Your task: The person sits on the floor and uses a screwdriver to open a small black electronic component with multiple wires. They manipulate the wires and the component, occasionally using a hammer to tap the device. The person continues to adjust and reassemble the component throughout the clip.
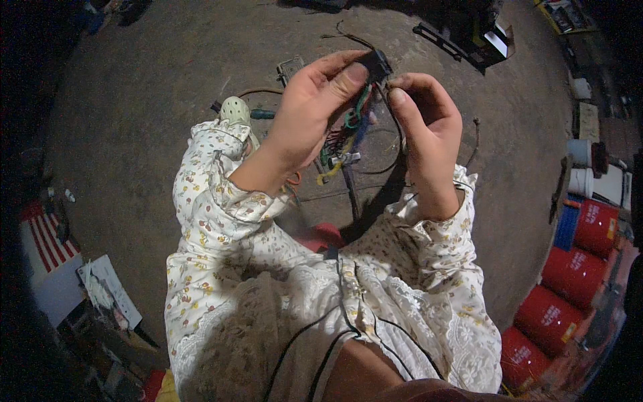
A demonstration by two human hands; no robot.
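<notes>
My left hand (315, 100) is closed with thumb and fingers around a small black plastic block (379, 63), probably a wire connector. Dark thin wires (355, 37) stick out from its far side. On its near side hangs a bundle of coloured wires (349, 127), green, blue, dark red and yellow. Close to the block's right edge, my right hand (429, 120) is pinched, thumb against forefinger. What lies between those fingertips is too small to make out; a dark cable runs down just beside them.
Under my hands, a dark cable loop (385, 167) and a teal-handled tool (262, 114) lie on the concrete floor (134, 127). My left shoe (235, 109) is beside the tool. Red drums (549, 318) line the right, with white buckets (580, 181) beyond. Flat panels (110, 288) lie at left.
</notes>
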